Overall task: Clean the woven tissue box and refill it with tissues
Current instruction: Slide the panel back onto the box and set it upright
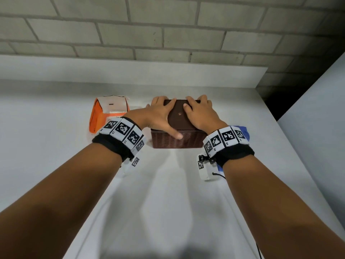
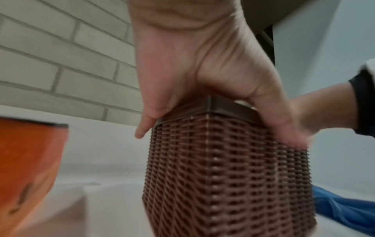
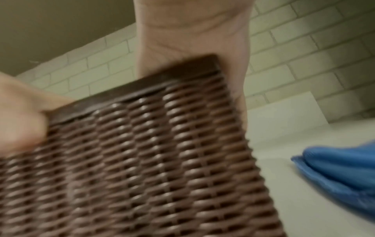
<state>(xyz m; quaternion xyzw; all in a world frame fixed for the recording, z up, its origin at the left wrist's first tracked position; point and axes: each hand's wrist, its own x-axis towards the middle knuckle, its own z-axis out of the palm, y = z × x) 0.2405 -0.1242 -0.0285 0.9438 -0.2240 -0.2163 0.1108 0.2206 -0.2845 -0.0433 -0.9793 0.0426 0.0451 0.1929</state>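
Note:
The brown woven tissue box stands on the white table with its smooth brown lid on top. My left hand lies over the lid's left part, fingers wrapped past the far edge and thumb down the front wall. My right hand covers the right part, fingers curled over the far edge. The left wrist view has the left hand clasping a corner of the box. In the blurred right wrist view the right hand sits over the box.
An orange and white tissue pack stands just left of the box. A blue cloth lies to the right, mostly behind my right wrist. A brick wall runs behind the table, and a white panel rises at the right.

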